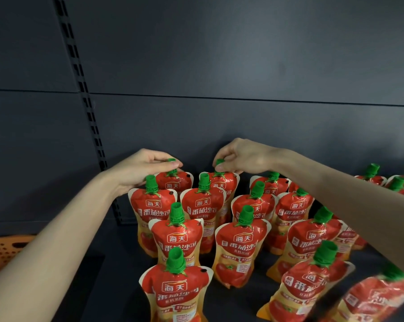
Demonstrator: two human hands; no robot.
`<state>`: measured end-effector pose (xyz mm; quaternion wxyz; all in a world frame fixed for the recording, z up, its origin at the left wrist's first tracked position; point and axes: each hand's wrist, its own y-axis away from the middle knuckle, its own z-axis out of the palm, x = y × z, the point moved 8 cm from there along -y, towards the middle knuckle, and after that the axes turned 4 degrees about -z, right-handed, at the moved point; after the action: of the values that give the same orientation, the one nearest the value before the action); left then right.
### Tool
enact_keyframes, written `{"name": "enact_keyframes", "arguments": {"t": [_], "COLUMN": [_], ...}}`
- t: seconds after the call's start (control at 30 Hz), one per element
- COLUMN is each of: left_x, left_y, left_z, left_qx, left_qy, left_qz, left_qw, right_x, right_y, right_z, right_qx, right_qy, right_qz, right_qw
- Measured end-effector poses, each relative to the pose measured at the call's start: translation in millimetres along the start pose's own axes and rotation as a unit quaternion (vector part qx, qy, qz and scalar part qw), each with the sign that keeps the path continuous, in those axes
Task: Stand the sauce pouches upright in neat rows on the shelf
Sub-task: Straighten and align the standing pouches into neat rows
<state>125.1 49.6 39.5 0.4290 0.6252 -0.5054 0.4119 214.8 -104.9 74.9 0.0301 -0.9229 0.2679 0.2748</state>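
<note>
While reaching to the back of the shelf [117, 263], pinching two green caps — fingers [177, 164] of the left hand [145, 168] clamped on the cap [172, 160] of the left pouch [173, 182], those of the right hand [240, 156] on the right pouch [222, 183]. Both upright in the back row, behind more standing pouches [177, 238].

This is a shop: a dark shelf [117, 256] with a slotted metal rail [89, 117] holds many same red sauce pouches [239, 247].

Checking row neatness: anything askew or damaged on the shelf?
The front-right pouch leans hard right, out of line with the upright rows; it's blurred, so lens distortion may add. No spills or damage visible.
</note>
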Motion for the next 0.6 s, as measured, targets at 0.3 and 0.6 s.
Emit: {"name": "enact_keyframes", "arguments": {"t": [0.3, 0.6], "left_x": [2.0, 4.3], "left_y": [1.5, 6.0], "left_z": [-1.4, -2.3], "left_qx": [0.028, 0.035], "left_qy": [-0.003, -0.005], "left_qz": [-0.002, -0.011], "left_qw": [1.000, 0.999], "right_x": [-2.9, -6.0], "right_y": [3.0, 6.8], "right_z": [0.4, -1.6], "right_qx": [0.001, 0.031], "right_qy": [0.010, 0.019], "right_qz": [-0.002, -0.002], "right_qw": [1.000, 0.999]}}
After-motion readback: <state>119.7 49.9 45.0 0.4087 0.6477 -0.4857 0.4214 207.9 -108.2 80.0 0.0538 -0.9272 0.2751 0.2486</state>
